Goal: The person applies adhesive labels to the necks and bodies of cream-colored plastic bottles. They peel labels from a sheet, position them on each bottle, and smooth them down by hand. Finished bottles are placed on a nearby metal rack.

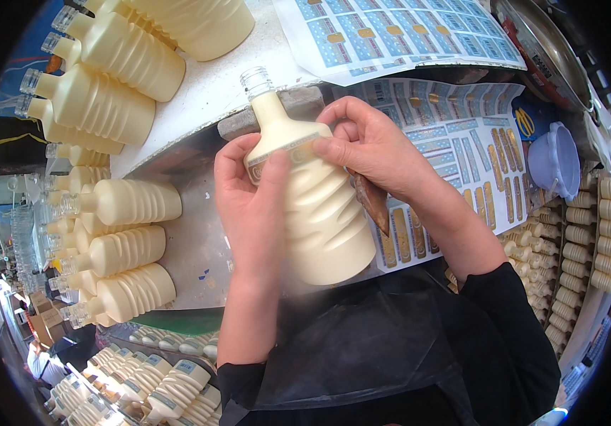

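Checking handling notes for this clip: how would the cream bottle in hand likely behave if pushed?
The cream bottle looks fairly stiff: its grooved walls show no dent where the left hand holds it. Its smooth sheen suggests it may be slippery. Its wide lower end might resist tipping.

Held ribbed plastic bottle (326, 238): uniform cream body, clear colourless neck (255, 83). Thin label strip (298, 148) across its shoulder: translucent, greyish. Flat pointed implement (371, 201) to its right: brown. Far printed paper sheet (405, 58): white, with rows of speckled light-blue rectangles bearing gold badges. Round plastic bucket (554, 167), right: lavender. Smooth plastic apron (362, 348), near: black. Ribbed bottles (135, 202), left: matching plain cream.
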A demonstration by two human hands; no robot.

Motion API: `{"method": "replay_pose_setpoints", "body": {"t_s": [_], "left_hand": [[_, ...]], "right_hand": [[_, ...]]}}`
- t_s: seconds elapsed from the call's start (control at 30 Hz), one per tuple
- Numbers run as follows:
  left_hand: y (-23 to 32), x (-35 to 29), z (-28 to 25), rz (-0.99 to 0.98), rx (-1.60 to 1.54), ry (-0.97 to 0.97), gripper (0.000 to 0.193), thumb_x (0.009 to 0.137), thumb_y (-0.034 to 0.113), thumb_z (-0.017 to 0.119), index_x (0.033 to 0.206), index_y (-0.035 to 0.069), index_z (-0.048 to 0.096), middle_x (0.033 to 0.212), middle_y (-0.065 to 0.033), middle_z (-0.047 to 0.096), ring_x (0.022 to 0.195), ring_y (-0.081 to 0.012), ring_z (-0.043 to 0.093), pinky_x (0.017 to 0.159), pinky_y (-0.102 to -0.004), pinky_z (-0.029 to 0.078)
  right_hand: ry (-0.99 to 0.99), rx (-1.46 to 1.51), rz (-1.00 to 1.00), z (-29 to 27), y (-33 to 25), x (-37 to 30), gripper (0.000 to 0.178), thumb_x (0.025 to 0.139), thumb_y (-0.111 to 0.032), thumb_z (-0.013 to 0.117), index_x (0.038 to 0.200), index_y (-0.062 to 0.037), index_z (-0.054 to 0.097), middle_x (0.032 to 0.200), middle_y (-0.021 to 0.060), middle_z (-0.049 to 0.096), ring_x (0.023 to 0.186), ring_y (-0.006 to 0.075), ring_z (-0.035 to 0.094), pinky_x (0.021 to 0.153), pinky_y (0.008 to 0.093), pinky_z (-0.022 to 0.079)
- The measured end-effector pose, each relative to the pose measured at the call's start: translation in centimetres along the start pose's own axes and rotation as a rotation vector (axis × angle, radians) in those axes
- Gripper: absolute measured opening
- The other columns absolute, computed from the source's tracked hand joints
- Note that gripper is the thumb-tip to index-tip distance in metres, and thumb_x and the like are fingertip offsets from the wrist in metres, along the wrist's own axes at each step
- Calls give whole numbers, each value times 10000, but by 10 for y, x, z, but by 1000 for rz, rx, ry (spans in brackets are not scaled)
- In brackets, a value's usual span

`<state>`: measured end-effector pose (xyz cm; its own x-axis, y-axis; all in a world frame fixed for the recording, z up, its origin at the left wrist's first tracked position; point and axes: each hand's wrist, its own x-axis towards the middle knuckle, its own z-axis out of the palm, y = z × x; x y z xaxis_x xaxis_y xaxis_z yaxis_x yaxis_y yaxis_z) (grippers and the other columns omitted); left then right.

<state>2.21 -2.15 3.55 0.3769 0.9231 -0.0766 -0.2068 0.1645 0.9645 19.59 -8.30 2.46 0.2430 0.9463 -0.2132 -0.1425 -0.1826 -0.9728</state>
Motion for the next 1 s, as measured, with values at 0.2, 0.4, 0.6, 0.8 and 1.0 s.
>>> {"method": "replay_pose_setpoints", "body": {"t_s": [0.2,0.4,0.6,0.8,1.0], "left_hand": [[-1,0,0,3,11,-1,349,979,82,718,1261,13,525,1178,-90,626,1042,-117,608,912,-278,524],[0,-2,0,16,52,16,286,1035,95,638,1286,-3,543,1173,-103,636,1041,-131,635,913,-283,551],[-2,-1,-1,37,50,6,290,1033,88,638,1291,-5,542,1171,-106,636,1035,-133,638,914,-283,550],[-3,0,-2,42,43,-1,281,1027,76,646,1277,-3,544,1175,-107,636,1028,-132,642,911,-283,553],[-4,1,-2,20,15,1,328,996,74,692,1275,8,535,1178,-93,628,1039,-122,619,919,-279,532]], "right_hand": [[-17,47,27,1,-3,1,328,999,-260,712,1202,-35,586,789,-31,611,689,22,539,592,186,432],[-48,130,0,-2,0,1,285,1052,-275,640,1232,-58,592,801,-54,596,664,-4,502,567,154,409],[-69,93,-29,1,0,-1,315,1049,-276,651,1252,-47,573,821,-50,622,674,-12,526,586,154,422],[-58,84,-28,2,0,-1,323,1045,-276,658,1248,-42,568,814,-44,628,674,-10,528,590,156,426],[-50,110,-18,4,1,0,301,1044,-250,654,1249,-45,573,802,-55,609,650,0,505,581,157,417]]}}
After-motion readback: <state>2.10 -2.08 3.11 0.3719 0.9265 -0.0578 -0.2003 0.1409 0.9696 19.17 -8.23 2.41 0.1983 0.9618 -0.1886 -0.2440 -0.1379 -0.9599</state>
